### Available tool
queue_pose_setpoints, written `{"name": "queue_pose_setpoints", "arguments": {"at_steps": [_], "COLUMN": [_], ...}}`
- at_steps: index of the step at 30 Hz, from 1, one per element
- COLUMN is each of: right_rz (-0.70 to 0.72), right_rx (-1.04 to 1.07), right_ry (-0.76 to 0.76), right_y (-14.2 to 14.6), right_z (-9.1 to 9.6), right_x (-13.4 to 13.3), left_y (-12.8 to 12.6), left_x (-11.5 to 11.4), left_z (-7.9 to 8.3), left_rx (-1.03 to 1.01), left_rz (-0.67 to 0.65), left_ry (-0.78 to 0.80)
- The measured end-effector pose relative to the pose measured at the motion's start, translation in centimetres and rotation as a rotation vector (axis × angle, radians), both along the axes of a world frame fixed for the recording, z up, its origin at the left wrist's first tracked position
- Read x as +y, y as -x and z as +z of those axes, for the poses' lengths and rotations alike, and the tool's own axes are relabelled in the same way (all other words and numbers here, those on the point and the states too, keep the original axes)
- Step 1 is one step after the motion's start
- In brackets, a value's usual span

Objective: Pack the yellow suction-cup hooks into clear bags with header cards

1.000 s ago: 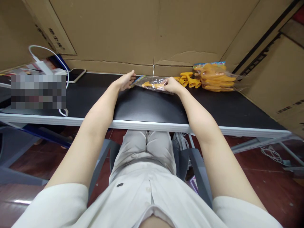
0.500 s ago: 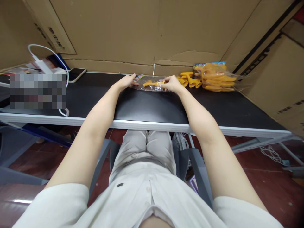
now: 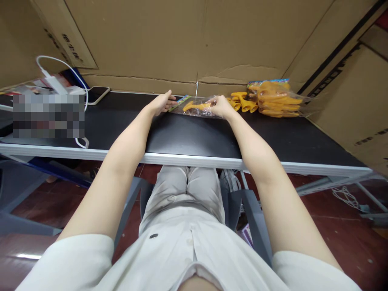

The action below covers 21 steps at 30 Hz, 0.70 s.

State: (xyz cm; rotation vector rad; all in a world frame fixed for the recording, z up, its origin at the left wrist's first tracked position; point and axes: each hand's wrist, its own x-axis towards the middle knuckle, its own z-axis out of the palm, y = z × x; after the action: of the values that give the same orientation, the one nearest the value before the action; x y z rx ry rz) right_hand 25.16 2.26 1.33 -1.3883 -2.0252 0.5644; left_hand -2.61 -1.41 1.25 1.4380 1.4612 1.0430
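Observation:
A clear plastic bag (image 3: 194,112) with a colourful header lies on the black table in front of me. Inside it shows a yellow horn-shaped plastic toy (image 3: 194,106). My right hand (image 3: 222,107) pinches the right part of the bag, and its fingers cover that end of the toy. At the header end, my left hand (image 3: 162,103) is open with fingers apart, beside the bag's edge; whether a fingertip touches it I cannot tell.
Right of my right hand lie several loose yellow horn-shaped toys (image 3: 244,103) and a stack of bagged ones (image 3: 275,99). A phone (image 3: 98,95) and a white cable (image 3: 87,93) are on the left. Cardboard walls (image 3: 151,44) enclose the table (image 3: 194,139).
My left hand has let go of the bag's header end and its fingers have spread. My right hand stays at the right part of the bag.

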Motion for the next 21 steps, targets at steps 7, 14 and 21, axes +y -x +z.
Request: {"name": "queue_pose_setpoints", "arguments": {"at_steps": [7, 14, 21], "right_rz": [-0.026, 0.017, 0.072], "right_rx": [0.101, 0.231, 0.229], "right_ry": [0.035, 0.062, 0.028], "right_y": [1.8, 2.3, 2.9], "right_z": [0.0, -1.0, -1.4], "right_x": [-1.8, -1.2, -1.0], "left_y": [-0.2, -0.2, 0.0], "left_x": [0.1, 0.3, 0.7], "left_z": [0.1, 0.0, -0.3], "left_rx": [-0.058, -0.038, -0.028], "left_rz": [0.012, 0.043, 0.081], "left_ry": [0.017, -0.013, -0.033]}}
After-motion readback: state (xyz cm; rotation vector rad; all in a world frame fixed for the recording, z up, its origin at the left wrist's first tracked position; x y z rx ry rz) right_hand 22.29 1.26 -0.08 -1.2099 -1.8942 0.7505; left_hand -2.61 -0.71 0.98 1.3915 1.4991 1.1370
